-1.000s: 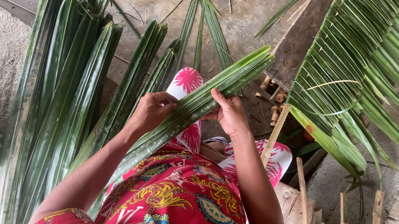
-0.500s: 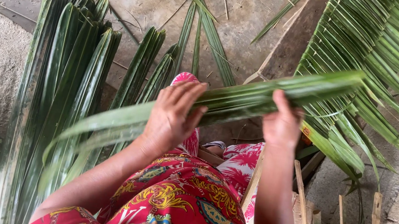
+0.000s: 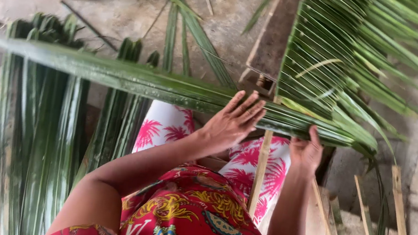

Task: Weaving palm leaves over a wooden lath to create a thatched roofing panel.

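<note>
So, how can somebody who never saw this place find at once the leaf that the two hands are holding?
Start from the stack of long dark leaves standing lengthwise on the left. One folded green leaf lies crosswise above the person's lap, from that stack to the woven leaf panel on the right. It alone runs sideways, with the left hand flat on it and the right hand at its end.

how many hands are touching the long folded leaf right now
2. The left hand lies flat with fingers spread on the middle of the folded palm leaf; the right hand grips it near its right end.
</note>
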